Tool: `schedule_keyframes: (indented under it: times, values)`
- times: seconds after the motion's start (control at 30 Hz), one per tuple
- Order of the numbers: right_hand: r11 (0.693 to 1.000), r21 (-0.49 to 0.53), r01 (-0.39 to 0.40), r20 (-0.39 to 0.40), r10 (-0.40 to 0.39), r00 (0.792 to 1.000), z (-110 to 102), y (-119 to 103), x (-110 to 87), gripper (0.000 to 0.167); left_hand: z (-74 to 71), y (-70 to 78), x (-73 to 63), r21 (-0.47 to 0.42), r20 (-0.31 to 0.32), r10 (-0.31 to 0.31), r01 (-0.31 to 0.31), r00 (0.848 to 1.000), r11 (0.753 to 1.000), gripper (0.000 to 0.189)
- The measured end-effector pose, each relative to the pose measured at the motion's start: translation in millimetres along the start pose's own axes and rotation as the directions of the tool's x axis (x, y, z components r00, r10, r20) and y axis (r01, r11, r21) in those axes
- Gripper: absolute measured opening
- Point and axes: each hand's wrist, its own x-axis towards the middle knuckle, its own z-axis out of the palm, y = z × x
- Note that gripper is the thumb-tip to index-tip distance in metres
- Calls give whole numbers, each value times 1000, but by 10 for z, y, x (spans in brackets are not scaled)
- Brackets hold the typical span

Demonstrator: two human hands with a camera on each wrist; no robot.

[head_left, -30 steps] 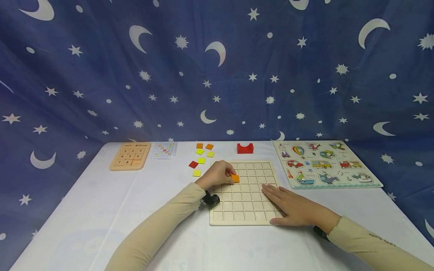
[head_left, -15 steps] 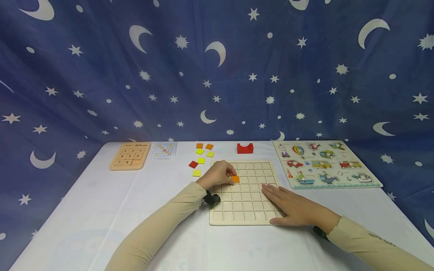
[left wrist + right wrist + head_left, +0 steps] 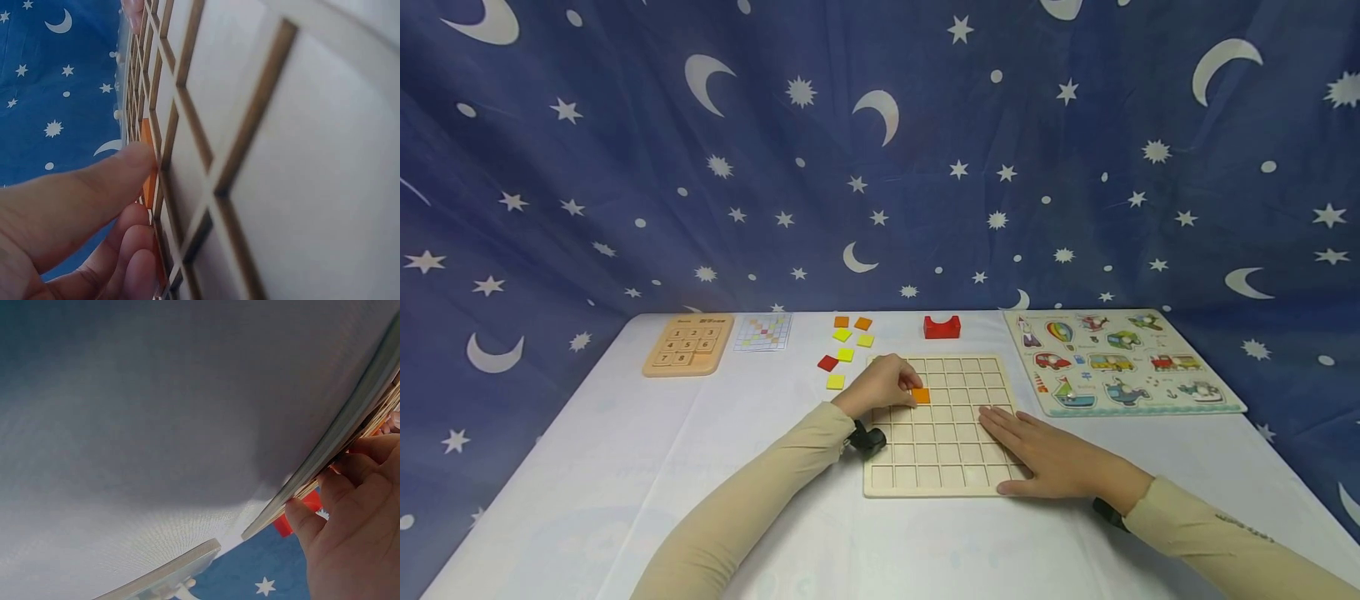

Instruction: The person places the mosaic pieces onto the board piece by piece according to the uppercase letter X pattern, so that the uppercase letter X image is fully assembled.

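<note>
We are seeing the left hand point(image 3: 882, 387) pinching an orange tile point(image 3: 921, 396) at the far left of the board point(image 3: 928, 477); the right hand point(image 3: 1060, 458), fingers straight, is resting near right, presumably steadying.

The tile point(image 3: 921, 396) is orange, thin and square, pinched by the left hand point(image 3: 880, 389) left of centre on the board's far half; whether it sits fully in a cell is hard to tell. The board point(image 3: 936, 454), pale with ridged squares, lies flat, the right hand's point(image 3: 1056, 458) fingers on its right side.
</note>
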Motion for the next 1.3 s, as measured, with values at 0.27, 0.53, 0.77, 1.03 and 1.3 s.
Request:
schedule_keyframes:
  times: [0.27, 0.53, 0.77, 1.03, 1.3]
  values:
    - [1000, 13, -24, 26, 24, 999, 1, -3, 2, 93, -37, -32, -33, -67, 7, -6, 6, 1000, 998, 22]
    - [1000, 4, -6, 22, 6, 1000, -11, -15, 2, 92, -123, -105, -155, -154, 24, -30, 34, 999, 988, 22]
    - [1000, 3, -7, 21, 7, 1000, -18, -16, 0, 91, -241, -210, -299, -160, 7, -18, 19, 1000, 987, 26]
    - [1000, 7, -11, 21, 11, 1000, -3, -8, 0, 92, -401, -397, -449, -110, -12, 30, -31, 999, 993, 27]
    - [1000, 6, -16, 25, 16, 1000, -14, -20, 0, 92, -617, -578, -587, -62, -74, -21, 17, 997, 998, 29]
